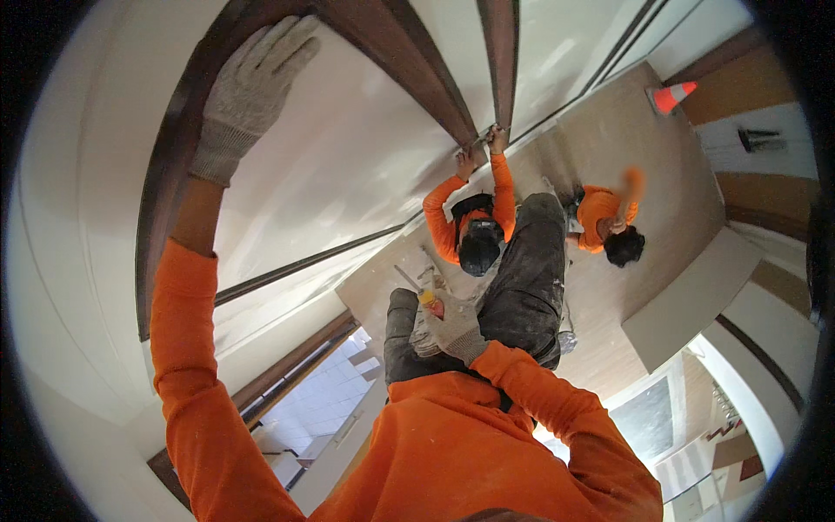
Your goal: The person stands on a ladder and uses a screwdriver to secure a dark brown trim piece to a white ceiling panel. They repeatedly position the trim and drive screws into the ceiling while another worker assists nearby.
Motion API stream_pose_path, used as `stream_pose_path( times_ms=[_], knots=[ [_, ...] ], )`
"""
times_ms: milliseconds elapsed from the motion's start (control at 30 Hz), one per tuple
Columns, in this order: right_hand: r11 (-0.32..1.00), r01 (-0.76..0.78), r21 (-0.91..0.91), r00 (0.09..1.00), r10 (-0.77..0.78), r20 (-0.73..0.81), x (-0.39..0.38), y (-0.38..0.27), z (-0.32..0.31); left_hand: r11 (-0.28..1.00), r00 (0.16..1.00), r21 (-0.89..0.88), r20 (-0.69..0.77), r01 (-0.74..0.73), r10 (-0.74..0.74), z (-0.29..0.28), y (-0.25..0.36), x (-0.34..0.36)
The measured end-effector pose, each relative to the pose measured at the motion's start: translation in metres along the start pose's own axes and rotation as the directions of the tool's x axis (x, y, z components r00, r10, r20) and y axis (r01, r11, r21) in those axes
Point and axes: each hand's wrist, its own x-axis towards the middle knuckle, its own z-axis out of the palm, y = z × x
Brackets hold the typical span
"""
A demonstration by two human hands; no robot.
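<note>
My left hand point(258, 90), in a grey knitted glove, lies flat with its fingers stretched out. It presses against the dark brown wooden trim point(174, 143) and the edge of the pale wall panel point(348, 130) beside it. Lower down, in front of my legs, my right hand point(454, 324) wears a similar glove. Its fingers are closed around a narrow-bladed hand tool point(426, 297) with a yellow and red handle. The thin metal blade points up and to the left, apart from the wall. Fingers and glove hide part of the handle.
A co-worker in orange and a dark cap point(480, 247) works low at the foot of the trim, close before my legs. Another person in orange point(600, 217) is farther right. An orange-and-white traffic cone point(671, 97) stands at the far right. A doorway point(326, 391) opens at lower left.
</note>
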Motion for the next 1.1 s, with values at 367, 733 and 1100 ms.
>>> stream_pose_path(
  times_ms=[367, 733, 1100],
  knots=[
    [0.998, 0.026, 0.066, 1.0, -0.025, -0.012, 0.009, 0.01, -0.014, 0.998, 1.0, -0.051, -0.016, -0.025, 0.024, 0.011, 0.003, 0.012],
    [0.992, 0.039, 0.12, 0.997, -0.046, 0.06, 0.016, 0.013, -0.023, 0.998, 0.998, 0.032, -0.029, -0.053, 0.054, 0.006, 0.003, 0.017],
    [0.915, 0.15, 0.374, 0.903, 0.028, -0.429, 0.173, -0.032, -0.127, 0.956, 0.897, 0.134, 0.4, -0.259, 0.187, -0.006, 0.048, 0.092]
  ],
)
